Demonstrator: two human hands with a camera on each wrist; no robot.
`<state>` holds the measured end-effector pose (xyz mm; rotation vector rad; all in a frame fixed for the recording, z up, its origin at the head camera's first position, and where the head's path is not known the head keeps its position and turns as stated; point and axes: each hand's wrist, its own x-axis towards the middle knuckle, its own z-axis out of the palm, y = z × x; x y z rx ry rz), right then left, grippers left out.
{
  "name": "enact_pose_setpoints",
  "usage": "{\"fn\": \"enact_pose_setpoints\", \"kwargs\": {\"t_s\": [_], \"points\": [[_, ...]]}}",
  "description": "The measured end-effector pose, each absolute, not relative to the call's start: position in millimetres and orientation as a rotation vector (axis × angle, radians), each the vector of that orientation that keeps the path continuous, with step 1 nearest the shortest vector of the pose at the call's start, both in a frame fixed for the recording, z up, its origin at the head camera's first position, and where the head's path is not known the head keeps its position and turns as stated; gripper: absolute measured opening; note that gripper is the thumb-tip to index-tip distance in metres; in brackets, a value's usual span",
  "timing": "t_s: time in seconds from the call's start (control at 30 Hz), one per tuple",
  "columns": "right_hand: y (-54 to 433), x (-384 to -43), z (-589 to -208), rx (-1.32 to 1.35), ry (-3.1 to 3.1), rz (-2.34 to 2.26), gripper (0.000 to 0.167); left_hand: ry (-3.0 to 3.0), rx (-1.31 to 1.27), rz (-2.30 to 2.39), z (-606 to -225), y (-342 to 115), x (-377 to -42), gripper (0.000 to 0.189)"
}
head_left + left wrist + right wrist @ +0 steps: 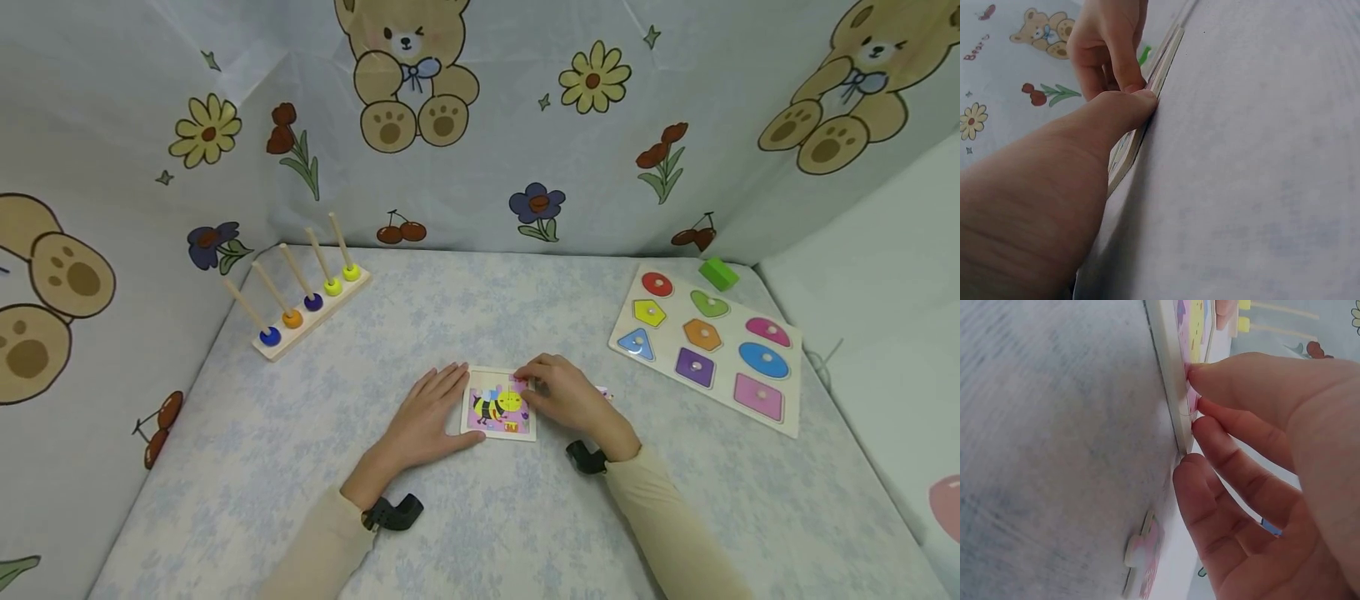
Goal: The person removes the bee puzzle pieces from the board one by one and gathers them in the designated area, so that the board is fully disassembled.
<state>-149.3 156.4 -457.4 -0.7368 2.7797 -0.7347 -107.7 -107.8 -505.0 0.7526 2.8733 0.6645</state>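
A small jigsaw puzzle (501,407) of a yellow-and-black bee on pink lies in a pale wooden tray (498,436) on the table. My left hand (431,417) rests at the tray's left side, its fingers straight along the edge and its thumb on the near edge. At the tray's upper right corner, my right hand (566,393) pinches a pink puzzle piece (1192,397) between thumb and index finger, against the puzzle surface. Its fingers hide most of that piece. One loose puzzle piece (1145,550) lies on the table by the right hand, mostly covered in the head view.
A wooden peg stand (311,315) with a coloured bead on each rod stands at the back left. At the right lies a shape board (720,393) with several knobbed shapes. A green block (718,273) sits behind it. Printed cloth (480,183) hangs around the table.
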Motion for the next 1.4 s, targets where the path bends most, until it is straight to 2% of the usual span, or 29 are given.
{"fn": "enact_pose_setpoints", "kwargs": {"t_s": [0.53, 1.2, 1.4], "points": [[150.4, -151.4, -450.5, -0.721, 2.785, -0.627, 0.03, 2.874, 0.749, 0.644, -503.6, -109.1, -107.8, 0.103], [152.5, -155.8, -456.3, -0.748, 2.732, -0.729, 0.023, 2.858, 0.76, 0.677, -501.6, -108.4, -106.6, 0.102], [152.0, -153.0, -457.2, -0.721, 2.753, -0.725, 0.026, 2.861, 0.764, 0.681, -502.0, -108.6, -107.3, 0.102]]}}
